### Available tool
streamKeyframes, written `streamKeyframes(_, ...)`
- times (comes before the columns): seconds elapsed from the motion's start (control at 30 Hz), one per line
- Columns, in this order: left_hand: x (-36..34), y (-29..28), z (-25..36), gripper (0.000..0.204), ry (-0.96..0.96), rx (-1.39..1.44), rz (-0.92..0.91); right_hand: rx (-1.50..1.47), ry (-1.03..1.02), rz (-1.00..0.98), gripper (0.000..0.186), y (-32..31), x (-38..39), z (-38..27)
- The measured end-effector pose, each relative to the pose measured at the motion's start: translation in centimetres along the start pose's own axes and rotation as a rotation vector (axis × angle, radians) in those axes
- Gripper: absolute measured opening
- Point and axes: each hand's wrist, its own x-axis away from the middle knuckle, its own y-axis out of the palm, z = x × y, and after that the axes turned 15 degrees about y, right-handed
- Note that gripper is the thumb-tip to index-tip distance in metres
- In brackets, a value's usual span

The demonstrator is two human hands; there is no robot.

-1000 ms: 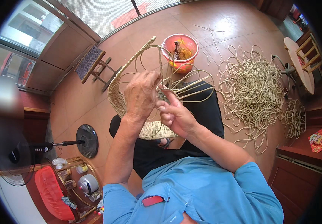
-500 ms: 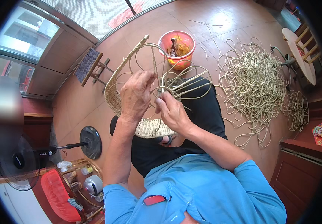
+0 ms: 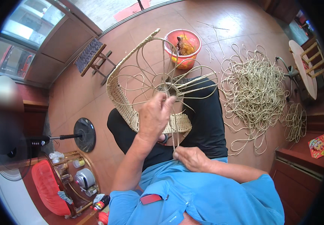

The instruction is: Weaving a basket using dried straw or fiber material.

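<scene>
A half-woven piece with a pale woven band point(image 3: 118, 95) and looped flower-like wire spokes around a hub point(image 3: 169, 88) rests over my dark-trousered legs. Just below the hub, my left hand point(image 3: 152, 116) is closed on pale cord, thumb and fingers pinched. My right hand point(image 3: 192, 159) is down at the blue shirt hem, closed round the same strands point(image 3: 174, 135), which run taut between the hands. My left hand hides part of the frame behind it.
A big tangle of cord point(image 3: 252, 90) lies on the tiled floor at right, near a chair point(image 3: 312, 63). A red bucket point(image 3: 184, 62) stands ahead, a woven folding stool point(image 3: 90, 56) at upper left. A fan base point(image 3: 85, 135) and rack with a silver pot point(image 3: 85, 177) are at left.
My right hand has pulled down from the hub to my lap, drawing the strands taut. My left hand has moved lower and rightward, below the hub.
</scene>
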Motion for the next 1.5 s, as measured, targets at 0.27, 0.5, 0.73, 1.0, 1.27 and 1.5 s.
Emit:
streamKeyframes(0.27, 1.8, -0.1, 0.8, 0.017, 0.074, 0.105, -0.02, 0.436, -0.202, 0.27, 0.01, -7.1, -2.2, -3.5)
streamKeyframes(0.5, 1.5, -5.3, 3.9, 0.018, 0.228, 0.284, -0.139, 0.581, -0.537, 0.759, 0.038, -12.7, -12.6, -7.2)
streamKeyframes(0.73, -0.2, -11.2, 7.2, 0.024, 0.039, 0.59, -0.305, 0.733, -0.609, 0.795, 0.029, -12.7, -15.0, -5.7)
streamKeyframes(1.0, -1.5, -14.2, 9.0, 0.031, 0.005, 0.796, -0.294, 0.769, -0.631, 0.858, 0.019, -12.8, -16.8, -4.7)
streamKeyframes(1.27, -2.8, -18.5, 5.2, 0.045, 0.369, 1.356, 0.229, 0.601, -0.571, 0.864, 0.014, -12.9, -17.3, -5.4)
streamKeyframes(1.5, -0.5, -12.9, 3.4, 0.046, 0.077, 1.408, 0.113, 0.676, -0.611, 0.822, 0.013, -13.3, -17.3, -4.9)
